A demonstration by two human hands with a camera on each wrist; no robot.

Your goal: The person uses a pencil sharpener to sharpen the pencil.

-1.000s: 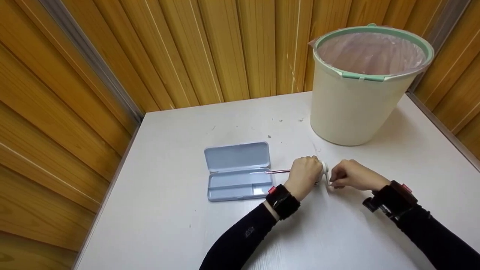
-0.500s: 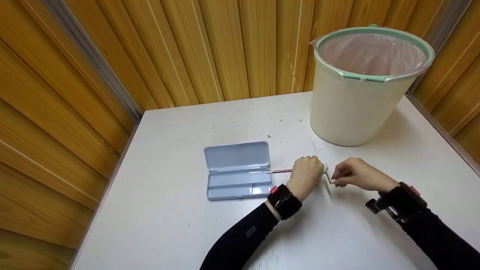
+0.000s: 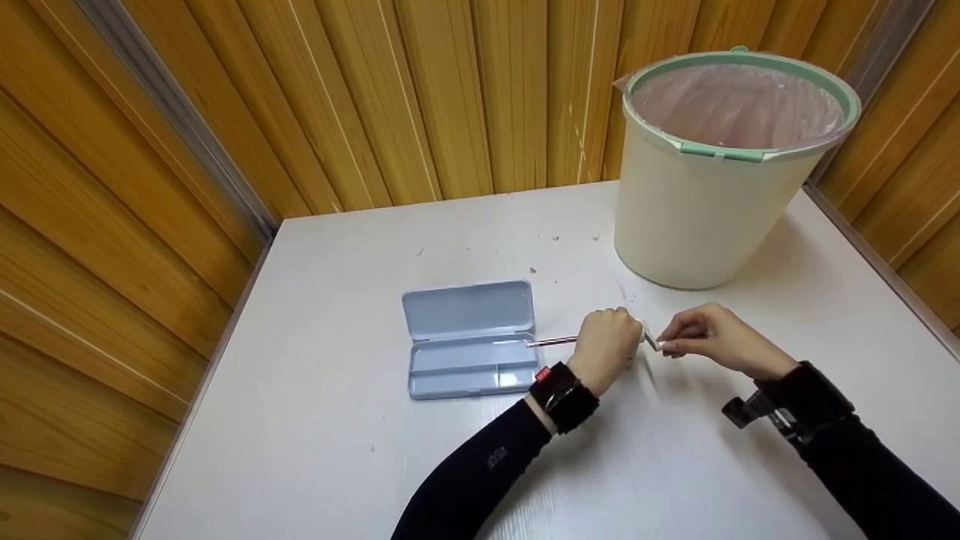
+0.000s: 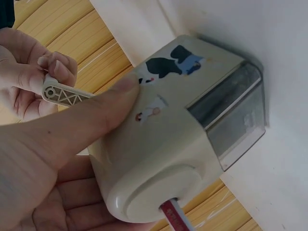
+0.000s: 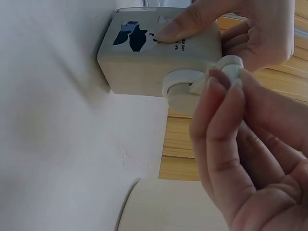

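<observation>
Left hand (image 3: 607,345) grips one sharpener (image 4: 163,137) with one pencil (image 3: 553,342) inserted; right hand (image 3: 720,341) pinches its one crank (image 4: 67,96); one bin (image 3: 690,214) occupies the far right corner of the desk (image 3: 330,322).

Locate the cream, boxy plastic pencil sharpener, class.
Left wrist view: the sharpener is central, in the left grip. Head view: it's right of the open, pale blue plastic case.

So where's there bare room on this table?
Left of the open blue case to the left edge of the table, bar specks; also between the sleeves. Scattered bits lie behind the case. It's crowded where left hand and right hand hold the sharpener, its pencil pointing toward the case, and at the bin, back right.
</observation>
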